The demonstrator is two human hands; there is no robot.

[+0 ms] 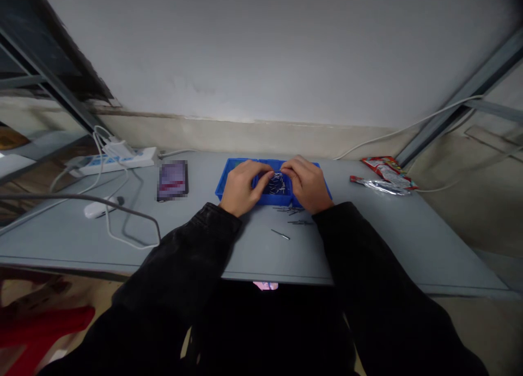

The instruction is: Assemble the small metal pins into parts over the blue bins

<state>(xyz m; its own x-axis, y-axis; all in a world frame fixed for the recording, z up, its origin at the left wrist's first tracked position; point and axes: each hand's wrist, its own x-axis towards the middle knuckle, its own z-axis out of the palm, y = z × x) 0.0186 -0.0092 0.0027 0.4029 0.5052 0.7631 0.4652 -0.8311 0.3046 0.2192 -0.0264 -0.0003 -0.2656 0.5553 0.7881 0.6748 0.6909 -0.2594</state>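
A blue divided tray (pixel 269 200) stands on the grey table, with small metal pins (pixel 279 185) in its middle compartment. Over the left part of that tray is my left hand (pixel 245 185), its thumb and fingers drawn together. My right hand (pixel 305 182) is above the right part, fingers bent and close together near the left fingertips. Whatever either hand pinches is too small to make out. In front of the tray lie thin metal rods (pixel 300 222), and one separate rod (pixel 280 234) rests nearer the table edge.
To the left are a white power strip (pixel 141 158) with cables, a white mouse (pixel 98 209) and a pixelated dark item (pixel 172 180). Red packets (pixel 388 170) and a silver wrapper (pixel 384 187) lie at right on the table (pixel 392 240). A wall rises behind.
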